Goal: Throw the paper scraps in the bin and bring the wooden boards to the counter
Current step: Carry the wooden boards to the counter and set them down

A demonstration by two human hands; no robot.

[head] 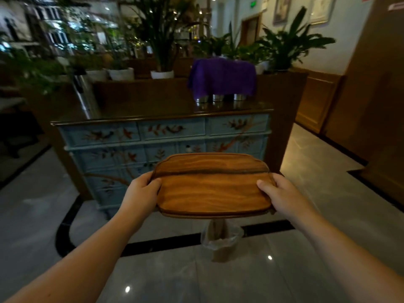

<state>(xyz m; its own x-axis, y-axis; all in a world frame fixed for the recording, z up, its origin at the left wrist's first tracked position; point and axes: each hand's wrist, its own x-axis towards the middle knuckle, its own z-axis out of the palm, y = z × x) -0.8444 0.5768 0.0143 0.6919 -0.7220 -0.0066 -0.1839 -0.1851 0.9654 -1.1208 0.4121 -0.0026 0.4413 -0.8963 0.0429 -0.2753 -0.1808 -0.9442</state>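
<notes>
I hold stacked wooden boards (211, 185), flat and level, in front of me at waist height. My left hand (143, 191) grips the left end, thumb on top. My right hand (282, 193) grips the right end the same way. Straight below the boards stands a small bin (220, 241) lined with a clear plastic bag, partly hidden by them. Ahead is the counter (153, 110), a dark wooden top on a light-blue cabinet painted with birds and branches. I see no paper scraps.
A purple cloth (222, 77) covers metal containers at the counter's right rear. A steel cylinder (84, 95) stands at its left end. Potted plants (162, 73) line the ledge behind. Wooden wall panels (317, 99) rise at right over glossy tiled floor (317, 171).
</notes>
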